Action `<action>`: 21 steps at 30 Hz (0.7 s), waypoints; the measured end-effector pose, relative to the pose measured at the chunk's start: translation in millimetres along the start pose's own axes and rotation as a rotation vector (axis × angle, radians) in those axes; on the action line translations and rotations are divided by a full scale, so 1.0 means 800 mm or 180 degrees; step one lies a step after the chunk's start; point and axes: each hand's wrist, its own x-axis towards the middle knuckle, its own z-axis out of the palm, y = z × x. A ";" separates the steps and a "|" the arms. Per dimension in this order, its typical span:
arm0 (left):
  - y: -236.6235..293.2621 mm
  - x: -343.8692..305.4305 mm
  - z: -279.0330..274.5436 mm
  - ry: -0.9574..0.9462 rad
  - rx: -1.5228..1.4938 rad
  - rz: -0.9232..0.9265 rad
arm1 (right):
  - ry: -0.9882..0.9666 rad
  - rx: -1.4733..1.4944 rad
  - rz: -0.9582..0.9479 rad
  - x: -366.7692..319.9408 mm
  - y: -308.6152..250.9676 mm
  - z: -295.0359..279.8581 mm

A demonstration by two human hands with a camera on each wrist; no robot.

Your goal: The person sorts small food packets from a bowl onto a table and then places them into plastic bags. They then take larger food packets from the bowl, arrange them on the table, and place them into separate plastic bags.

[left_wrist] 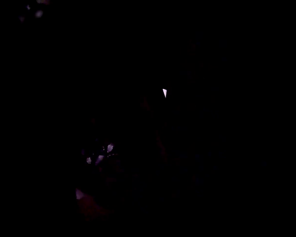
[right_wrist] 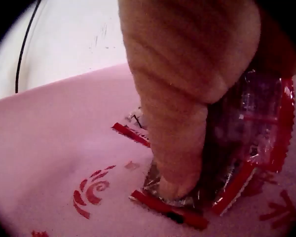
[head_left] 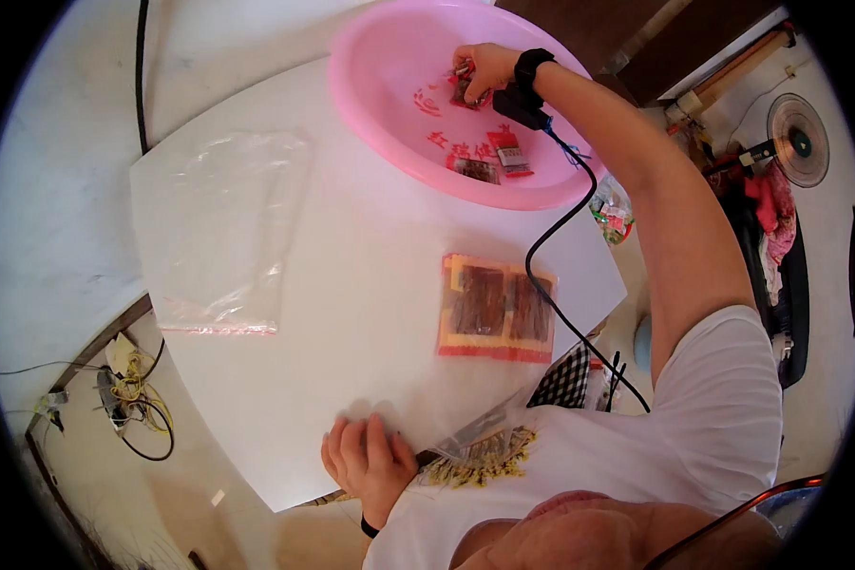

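Observation:
My right hand (head_left: 489, 68) is down inside the pink plastic basin (head_left: 375, 114), its fingers curled on small red-edged snack packets (head_left: 464, 92). In the right wrist view the thumb (right_wrist: 180, 148) presses on a clear wrapper with red ends, and another shiny packet (right_wrist: 261, 118) lies against the hand. Two more packets lie on the basin floor, one with a pale label (head_left: 511, 155) and one dark brown (head_left: 475, 170). My left hand (head_left: 370, 465) rests at the near table edge, fingers relaxed and holding nothing. The left wrist view is almost wholly black.
On the white table (head_left: 351, 275) lie a flat clear plastic bag (head_left: 233, 228) and a larger red-and-yellow packet with brown contents (head_left: 497, 313). A black cable (head_left: 541, 247) runs from the right wrist across the table. A fan (head_left: 798, 140) stands at the right.

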 end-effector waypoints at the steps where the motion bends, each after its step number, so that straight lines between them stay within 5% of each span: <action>1: -0.001 -0.001 0.002 0.0033 0.0004 0.0006 | 0.0013 -0.0013 -0.0086 0.003 -0.001 0.002; 5: 0.003 -0.001 0.001 0.0055 0.0028 -0.0064 | 0.0108 -0.0277 -0.0457 -0.008 -0.021 -0.004; 8: 0.004 0.002 -0.003 0.0076 -0.0084 -0.0039 | 0.0020 0.1439 -0.0330 -0.064 -0.078 -0.035; 13: 0.007 0.005 -0.004 0.0141 -0.0137 -0.0051 | -0.0248 0.2583 -0.1355 -0.185 -0.202 -0.052; 16: 0.006 0.004 0.000 0.0304 -0.0139 -0.0019 | -0.0006 0.1266 -0.1584 -0.199 -0.244 -0.018; 19: 0.005 0.002 0.001 0.0312 -0.0126 -0.0002 | -0.0520 0.0723 -0.1559 -0.198 -0.268 0.017; 21: 0.005 0.002 0.001 0.0326 -0.0131 0.0009 | -0.0327 0.0804 -0.1693 -0.205 -0.266 0.034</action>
